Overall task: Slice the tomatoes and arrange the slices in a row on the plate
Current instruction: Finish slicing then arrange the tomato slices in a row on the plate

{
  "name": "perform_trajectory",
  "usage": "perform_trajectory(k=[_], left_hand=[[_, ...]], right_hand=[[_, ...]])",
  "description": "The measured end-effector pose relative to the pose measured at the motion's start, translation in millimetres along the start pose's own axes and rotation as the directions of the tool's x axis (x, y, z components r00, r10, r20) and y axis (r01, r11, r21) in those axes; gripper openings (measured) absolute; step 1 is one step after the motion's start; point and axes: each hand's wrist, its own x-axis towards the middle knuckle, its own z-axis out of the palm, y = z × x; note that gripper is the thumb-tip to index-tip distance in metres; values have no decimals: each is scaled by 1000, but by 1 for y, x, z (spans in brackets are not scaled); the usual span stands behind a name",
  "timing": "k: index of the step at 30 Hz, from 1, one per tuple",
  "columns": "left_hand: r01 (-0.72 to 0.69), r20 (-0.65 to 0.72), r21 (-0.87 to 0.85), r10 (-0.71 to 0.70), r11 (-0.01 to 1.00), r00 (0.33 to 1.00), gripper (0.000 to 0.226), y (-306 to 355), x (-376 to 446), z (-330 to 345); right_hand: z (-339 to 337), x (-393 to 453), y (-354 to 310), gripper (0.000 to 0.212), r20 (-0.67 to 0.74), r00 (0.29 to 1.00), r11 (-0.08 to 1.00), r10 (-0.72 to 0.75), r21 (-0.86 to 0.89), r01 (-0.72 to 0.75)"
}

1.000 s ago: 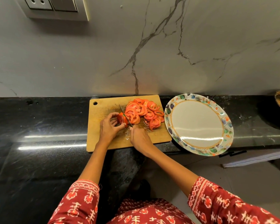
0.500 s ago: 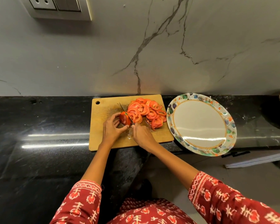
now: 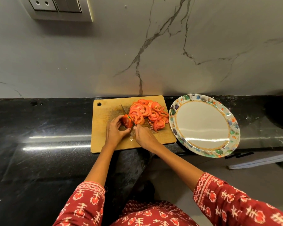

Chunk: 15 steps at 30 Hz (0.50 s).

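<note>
Since the earlier frames the tomato end (image 3: pixel 127 122) has turned its dark skin upward and the knife (image 3: pixel 127 114) sits against its right face. On the black counter (image 3: pixel 39 144), the plate (image 3: pixel 232 121) waits bare beside the cutting board's (image 3: pixel 104 115) right edge, probably for an easy transfer. Cut slices (image 3: pixel 149 112) are heaped at the board's far right corner, clear of the blade. The left hand (image 3: pixel 115 132) curls round the tomato end mid-board, steadying it. The right hand (image 3: pixel 144 137) grips the knife handle, blade angled away toward the far edge.
</note>
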Motion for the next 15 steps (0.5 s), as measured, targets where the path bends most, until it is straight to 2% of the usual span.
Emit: perform_trajectory(k=[3, 6, 10, 15], left_hand=[[-41, 31, 42, 40, 998, 999, 65, -2, 2, -2], [-66, 4, 67, 66, 996, 998, 65, -6, 1, 1], [-37, -49, 76, 41, 996, 998, 69, -5, -2, 3], [-52, -37, 103, 56, 993, 998, 69, -3, -2, -2]], right_hand=[[0, -6, 8, 36, 1, 1000, 1000, 12, 1, -12], [1, -9, 10, 36, 5, 1000, 1000, 24, 6, -24], [3, 0, 2, 36, 6, 1000, 998, 31, 54, -31], [4, -7, 3, 33, 6, 1000, 998, 11, 57, -12]])
